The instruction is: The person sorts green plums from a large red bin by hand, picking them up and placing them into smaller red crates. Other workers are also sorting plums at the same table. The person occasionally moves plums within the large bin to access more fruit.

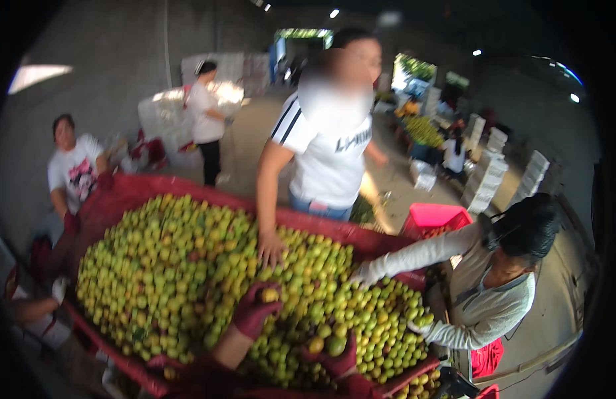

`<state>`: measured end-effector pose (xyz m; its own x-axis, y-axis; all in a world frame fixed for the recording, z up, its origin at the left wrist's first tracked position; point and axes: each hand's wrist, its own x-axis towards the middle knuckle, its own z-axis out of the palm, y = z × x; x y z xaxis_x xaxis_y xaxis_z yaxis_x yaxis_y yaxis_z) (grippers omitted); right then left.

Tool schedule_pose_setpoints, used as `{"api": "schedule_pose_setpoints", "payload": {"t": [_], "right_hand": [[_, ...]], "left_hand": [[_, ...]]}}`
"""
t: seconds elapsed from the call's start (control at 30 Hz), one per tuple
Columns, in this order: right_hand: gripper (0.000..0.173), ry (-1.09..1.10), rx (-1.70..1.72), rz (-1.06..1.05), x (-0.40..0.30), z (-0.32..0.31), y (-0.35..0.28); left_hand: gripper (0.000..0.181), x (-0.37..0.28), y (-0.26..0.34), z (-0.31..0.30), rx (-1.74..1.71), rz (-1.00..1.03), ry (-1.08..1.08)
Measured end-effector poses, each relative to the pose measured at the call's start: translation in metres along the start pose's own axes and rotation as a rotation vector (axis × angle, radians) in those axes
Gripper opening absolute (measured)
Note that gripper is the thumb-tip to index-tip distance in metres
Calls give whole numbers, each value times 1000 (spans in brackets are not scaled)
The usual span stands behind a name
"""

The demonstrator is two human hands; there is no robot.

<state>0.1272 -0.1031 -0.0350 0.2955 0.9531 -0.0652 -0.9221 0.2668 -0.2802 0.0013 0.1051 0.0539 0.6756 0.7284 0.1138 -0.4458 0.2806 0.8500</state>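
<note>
Small round green-and-yellow fruits, plum-like (158, 279), fill a large bin lined with red sheeting (143, 184) before me. My left hand (253, 311), in a maroon glove, is raised over the heap with a yellow fruit (269, 295) in its curled fingers. Lower and to the right, my right hand (342, 361), gloved alike, cups several fruits. A larger green fruit (336, 346) and an orange-yellow fruit (316, 345) show in its grasp. The palm beneath them is hidden.
Across the bin, a person's bare hand (272, 248) touches the heap. At right, another person's pale-gloved hand (365, 275) reaches in. A pink crate (435, 217) stands behind. More people are at the left rim. Stacked white crates (482, 179) stand farther back.
</note>
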Motion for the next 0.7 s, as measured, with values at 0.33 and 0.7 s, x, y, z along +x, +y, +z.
{"api": "schedule_pose_setpoints", "payload": {"t": [0.33, 0.7], "right_hand": [[71, 126, -114, 7, -61, 0, -9], [72, 166, -130, -17, -76, 16, -12]], "left_hand": [[34, -173, 123, -107, 402, 76, 617], [27, -243, 20, -180, 1573, 275, 360]]}}
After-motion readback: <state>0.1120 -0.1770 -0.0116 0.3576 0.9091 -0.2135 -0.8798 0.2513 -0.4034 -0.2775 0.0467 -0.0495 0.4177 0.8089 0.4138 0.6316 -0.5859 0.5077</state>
